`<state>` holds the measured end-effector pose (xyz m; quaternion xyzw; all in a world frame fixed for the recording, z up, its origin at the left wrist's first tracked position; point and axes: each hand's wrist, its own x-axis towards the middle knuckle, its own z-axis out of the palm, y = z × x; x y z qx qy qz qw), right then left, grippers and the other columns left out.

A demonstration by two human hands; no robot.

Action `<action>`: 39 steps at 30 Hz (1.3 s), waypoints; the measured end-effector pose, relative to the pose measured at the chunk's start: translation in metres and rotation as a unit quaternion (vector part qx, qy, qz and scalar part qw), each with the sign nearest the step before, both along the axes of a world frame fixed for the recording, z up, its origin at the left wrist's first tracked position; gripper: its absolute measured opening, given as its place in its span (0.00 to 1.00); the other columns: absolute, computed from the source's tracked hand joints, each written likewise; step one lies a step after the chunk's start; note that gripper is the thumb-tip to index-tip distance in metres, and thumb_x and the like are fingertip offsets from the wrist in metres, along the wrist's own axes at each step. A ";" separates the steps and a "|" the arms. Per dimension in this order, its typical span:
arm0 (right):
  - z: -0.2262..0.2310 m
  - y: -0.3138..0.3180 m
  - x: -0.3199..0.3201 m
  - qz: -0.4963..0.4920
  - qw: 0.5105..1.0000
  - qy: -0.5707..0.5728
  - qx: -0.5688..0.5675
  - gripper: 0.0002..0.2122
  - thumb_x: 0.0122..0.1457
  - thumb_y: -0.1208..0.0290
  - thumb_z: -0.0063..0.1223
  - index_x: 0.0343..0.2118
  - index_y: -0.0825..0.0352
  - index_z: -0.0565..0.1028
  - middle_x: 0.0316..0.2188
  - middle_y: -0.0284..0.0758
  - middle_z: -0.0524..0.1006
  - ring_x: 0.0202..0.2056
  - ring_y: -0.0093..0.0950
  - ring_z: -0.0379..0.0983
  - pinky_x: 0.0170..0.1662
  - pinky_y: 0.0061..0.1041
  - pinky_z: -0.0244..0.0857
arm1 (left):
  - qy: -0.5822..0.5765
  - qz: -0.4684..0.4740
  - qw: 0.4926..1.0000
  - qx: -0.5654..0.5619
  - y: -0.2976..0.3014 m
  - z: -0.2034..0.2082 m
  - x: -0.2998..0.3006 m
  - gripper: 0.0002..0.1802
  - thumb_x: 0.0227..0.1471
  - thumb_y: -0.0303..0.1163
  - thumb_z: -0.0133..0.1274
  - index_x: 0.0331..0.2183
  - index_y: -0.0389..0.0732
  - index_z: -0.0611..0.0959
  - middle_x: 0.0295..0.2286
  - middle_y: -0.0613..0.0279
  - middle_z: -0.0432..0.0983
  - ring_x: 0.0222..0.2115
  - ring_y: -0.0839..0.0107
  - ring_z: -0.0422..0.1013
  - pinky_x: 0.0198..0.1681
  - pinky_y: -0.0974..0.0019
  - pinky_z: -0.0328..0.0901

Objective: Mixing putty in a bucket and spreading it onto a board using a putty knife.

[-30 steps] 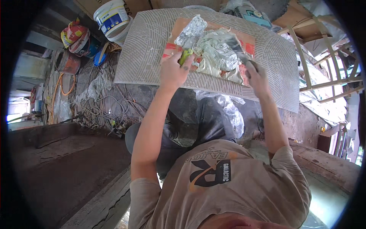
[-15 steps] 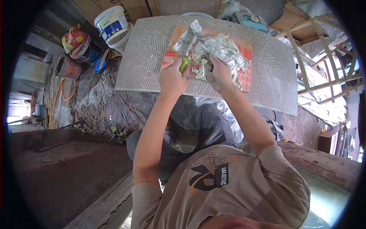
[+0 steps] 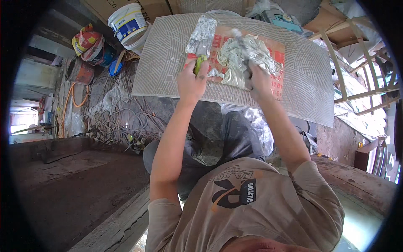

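My left hand (image 3: pixel 191 82) is closed round the green handle of a trowel (image 3: pixel 203 35), whose flat rectangular blade is smeared with white paste and points away from me over the cardboard's left edge. In my right hand (image 3: pixel 258 82) is a dark-handled scraper (image 3: pixel 241 43); its narrow blade is blurred and lies over the paste heap. That thick whitish paste (image 3: pixel 230 59) is piled in folds on a brown cardboard sheet (image 3: pixel 278 86) with red print. Under the cardboard is a large grey tile (image 3: pixel 157 63) with ridged lines.
White-and-blue buckets (image 3: pixel 127 26) stand beyond the tile's left corner, near a red-yellow bag (image 3: pixel 87 42). Cables and an orange hose (image 3: pixel 71 101) lie on the left floor. A wooden frame (image 3: pixel 336 63) stands right, and a teal machine (image 3: pixel 285 24) at the back.
The trowel has come away from the paste heap, and its blade has turned flat and upward to the left. My right hand has shifted slightly right with the scraper.
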<state>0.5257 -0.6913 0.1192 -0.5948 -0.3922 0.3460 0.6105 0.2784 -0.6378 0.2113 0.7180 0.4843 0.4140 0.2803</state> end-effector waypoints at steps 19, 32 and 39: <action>0.050 0.048 -0.031 -0.004 0.998 0.052 -0.021 0.13 0.66 0.61 0.53 0.38 0.68 0.78 0.19 0.27 0.69 0.18 0.23 0.66 0.22 0.28 0.60 | -0.086 -0.039 0.992 -0.079 -0.008 -0.012 -0.012 0.18 0.64 0.44 0.52 0.39 0.37 0.81 0.24 0.52 0.78 0.22 0.57 0.76 0.26 0.55 0.68; 0.066 -0.047 -0.057 -0.028 0.937 -0.348 -0.018 0.16 0.63 0.61 0.58 0.49 0.64 0.81 0.35 0.46 0.83 0.34 0.46 0.81 0.36 0.39 0.74 | -0.437 0.024 0.765 -0.472 0.038 -0.042 -0.043 0.19 0.70 0.47 0.37 0.42 0.45 0.77 0.21 0.66 0.70 0.15 0.72 0.64 0.16 0.68 0.59; 0.073 -0.043 -0.069 -0.002 0.912 -0.407 0.058 0.16 0.62 0.60 0.57 0.49 0.61 0.80 0.36 0.44 0.81 0.33 0.47 0.80 0.35 0.44 0.74 | -0.371 -0.032 0.789 -0.489 0.033 -0.035 -0.042 0.20 0.70 0.49 0.39 0.44 0.46 0.79 0.21 0.68 0.70 0.14 0.75 0.62 0.15 0.70 0.58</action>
